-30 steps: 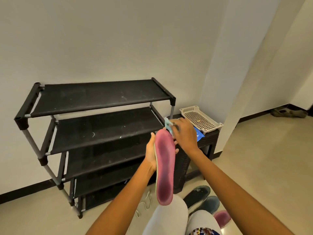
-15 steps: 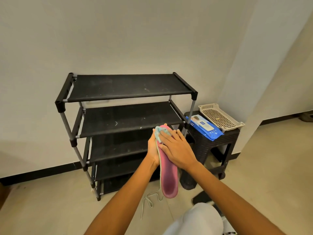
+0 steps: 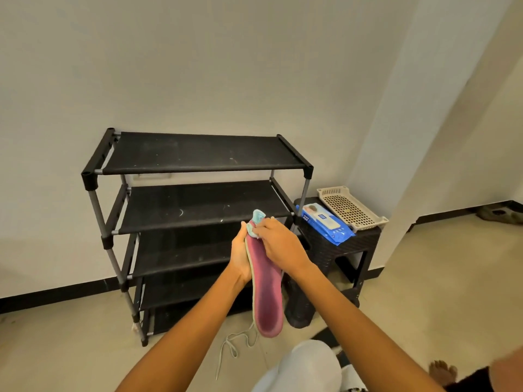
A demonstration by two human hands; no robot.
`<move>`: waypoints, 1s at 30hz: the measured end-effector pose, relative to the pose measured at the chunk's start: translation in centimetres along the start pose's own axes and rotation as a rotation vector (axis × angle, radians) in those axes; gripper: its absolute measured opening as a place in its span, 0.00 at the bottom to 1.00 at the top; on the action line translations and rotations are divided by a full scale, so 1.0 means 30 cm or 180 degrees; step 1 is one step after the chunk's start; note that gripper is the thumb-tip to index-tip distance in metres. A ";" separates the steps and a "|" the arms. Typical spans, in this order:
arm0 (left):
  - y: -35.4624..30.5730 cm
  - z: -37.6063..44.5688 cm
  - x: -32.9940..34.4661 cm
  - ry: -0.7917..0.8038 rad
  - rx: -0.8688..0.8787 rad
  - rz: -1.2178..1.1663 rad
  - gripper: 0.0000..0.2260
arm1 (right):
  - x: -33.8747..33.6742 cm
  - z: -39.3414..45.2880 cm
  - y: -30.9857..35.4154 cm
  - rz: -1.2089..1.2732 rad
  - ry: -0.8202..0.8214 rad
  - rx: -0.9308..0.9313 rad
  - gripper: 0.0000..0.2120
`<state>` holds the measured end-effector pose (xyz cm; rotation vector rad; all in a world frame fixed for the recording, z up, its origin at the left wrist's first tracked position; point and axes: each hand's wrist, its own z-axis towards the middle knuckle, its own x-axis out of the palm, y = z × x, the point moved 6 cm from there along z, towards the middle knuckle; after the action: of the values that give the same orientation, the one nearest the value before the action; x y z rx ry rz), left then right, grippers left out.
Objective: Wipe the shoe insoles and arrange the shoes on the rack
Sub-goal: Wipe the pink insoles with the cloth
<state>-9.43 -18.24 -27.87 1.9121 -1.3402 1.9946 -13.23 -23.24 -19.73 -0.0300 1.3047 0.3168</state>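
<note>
**A:** Head view first, since it is the only one. What do the hands have?

**B:** The left hand (image 3: 240, 257) grips a pink insole (image 3: 267, 290) from behind, fingers curled round its upper part so that it hangs heel-down in front of the person. The right hand (image 3: 278, 244) lies across the toe end, its fingers (image 3: 261, 226) bent and pinching a pale blue wipe (image 3: 256, 222) against the pink face; the wipe bunches just above those fingertips.

**A:** And where is the rack from there?

**B:** Directly beyond the fingers stands the black shoe rack (image 3: 198, 207), against the wall. Its tiers that can be seen hold no shoes (only pale scuffs on the fabric).

**A:** Any containers?

**B:** To the right of the right-hand fingers, a dark woven stool (image 3: 353, 244) carries two things: a blue pack of wet wipes (image 3: 325, 223) lying flat, and touching its far side a cream perforated tray (image 3: 351, 207) with nothing in it.

**A:** Below the hands?

**B:** Under the insole's heel a pale shoelace (image 3: 235, 346) trails over the tiled floor (image 3: 424, 292). The person's knee in light trousers fills the bottom edge, with a bare foot (image 3: 443, 373) at the lower right. Far right, by the skirting, lies a blurred dark shape I cannot identify.
</note>
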 end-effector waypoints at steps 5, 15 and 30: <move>-0.030 0.004 0.028 0.0038 0.0044 0.0156 0.26 | -0.077 0.025 -0.030 0.0264 -0.0718 0.0597 0.16; -0.059 -0.013 0.024 0.0026 0.0171 0.0005 0.24 | -0.050 -0.004 0.028 -0.0686 -0.1133 0.0126 0.08; 0.036 -0.002 0.003 0.0042 -0.0047 -0.0107 0.25 | -0.041 -0.037 -0.068 -0.0646 -0.1052 0.0415 0.09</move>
<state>-10.13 -18.93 -28.35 1.8987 -1.3070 1.9728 -14.06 -25.67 -19.17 0.0005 0.9820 0.0581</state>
